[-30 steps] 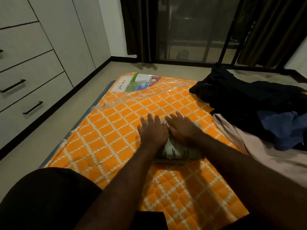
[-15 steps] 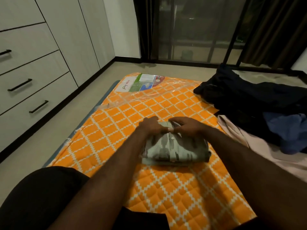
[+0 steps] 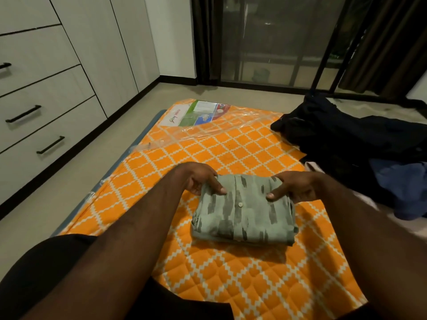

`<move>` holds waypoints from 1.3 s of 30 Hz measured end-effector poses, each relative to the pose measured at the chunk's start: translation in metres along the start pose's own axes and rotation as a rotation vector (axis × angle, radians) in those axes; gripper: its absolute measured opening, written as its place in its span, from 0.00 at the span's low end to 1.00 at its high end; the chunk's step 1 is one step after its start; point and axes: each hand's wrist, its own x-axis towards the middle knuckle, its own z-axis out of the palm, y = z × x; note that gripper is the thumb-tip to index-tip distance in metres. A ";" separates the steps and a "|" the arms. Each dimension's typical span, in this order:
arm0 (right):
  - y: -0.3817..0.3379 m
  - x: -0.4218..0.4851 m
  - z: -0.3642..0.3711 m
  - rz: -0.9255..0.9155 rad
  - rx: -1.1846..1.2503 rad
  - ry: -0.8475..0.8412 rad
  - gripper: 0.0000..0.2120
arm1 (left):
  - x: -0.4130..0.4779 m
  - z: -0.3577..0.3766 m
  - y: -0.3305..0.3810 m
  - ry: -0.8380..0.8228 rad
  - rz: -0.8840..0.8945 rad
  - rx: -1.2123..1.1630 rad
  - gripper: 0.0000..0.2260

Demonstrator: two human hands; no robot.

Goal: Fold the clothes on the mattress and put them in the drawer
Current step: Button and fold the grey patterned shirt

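Head view, one moment. Item 1: folded green shirt (image 3: 245, 211), grey dashes, one button showing on the placket; a compact rectangle lying flat on the orange diamond-quilted mattress (image 3: 231, 285), just ahead of the person's knees. Item 2: left hand (image 3: 201, 179), at the shirt's far-left corner, thumb laid on top, fingers curled under the edge. Item 3: right hand (image 3: 293, 185), mirrored at the far-right corner, thumb on top, fingers tucked beneath. Change noted: a second ago both hands lay flat on the bundle, pressing it down; half a second ago they pinched together at the middle of the far edge; now they have parted to the two corners and taken hold. Reading: the folding of this piece looks complete, and the grip suits a lift rather than another crease. Item 4: heap of dark clothes (image 3: 346, 139) at the right of the mattress, unfolded, with a blue garment (image 3: 399, 181) and a pale garment (image 3: 309, 165) at its near edge; apart from the shirt. Item 5: drawers (image 3: 46, 125) in the wall unit at left, across a strip of floor, every front closed. Outstanding: a drawer must be opened before the shirt goes in, and the heap remains to be folded.
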 end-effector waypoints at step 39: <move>-0.014 0.038 0.002 -0.112 0.345 0.842 0.15 | 0.036 -0.006 -0.010 0.643 0.399 -0.300 0.16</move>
